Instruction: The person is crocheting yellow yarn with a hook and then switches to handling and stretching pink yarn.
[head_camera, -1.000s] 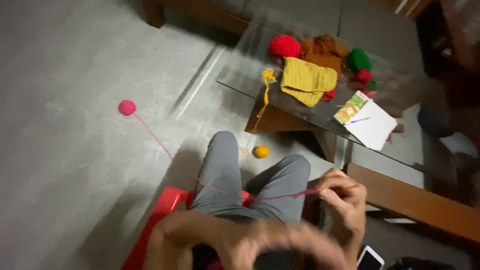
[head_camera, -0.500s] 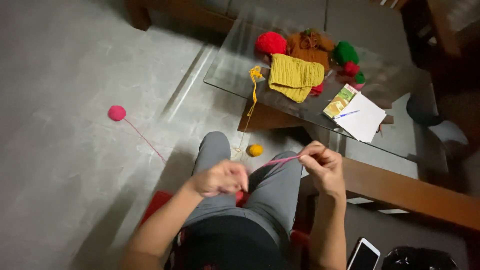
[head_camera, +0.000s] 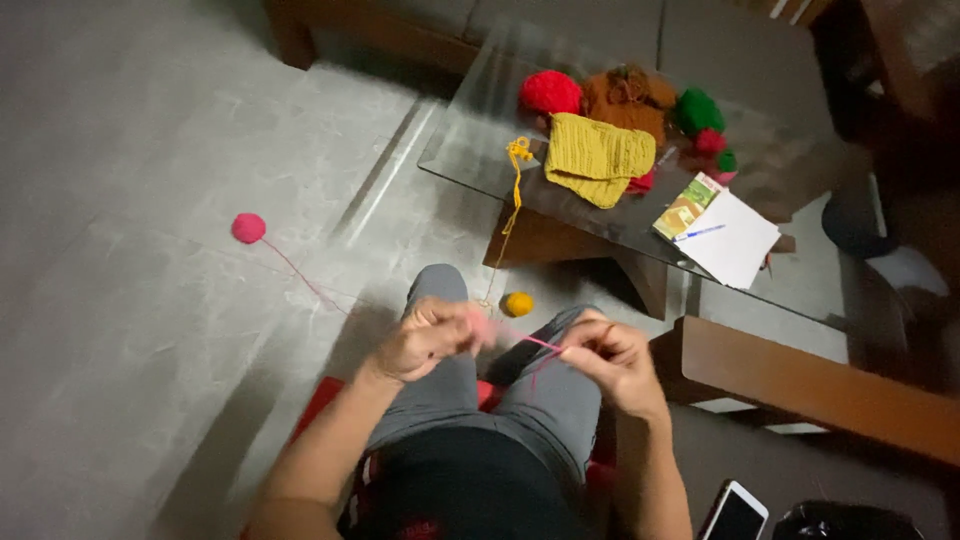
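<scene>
My left hand and my right hand are raised over my lap, both pinched on a strand of pink yarn stretched between them. A small pink piece blurs at the left fingertips. From my lap a thin pink strand trails left across the floor to a pink yarn ball. I sit on a red seat in grey trousers.
A glass table ahead holds a yellow knitted piece, red, brown and green yarn balls, and paper with a pen. A small yellow ball lies on the floor. A wooden bench stands right; a phone lies beside me.
My hands rose from low in my lap and drew closer together. The pink strand between them is shorter and tighter now. The view shifted slightly.
</scene>
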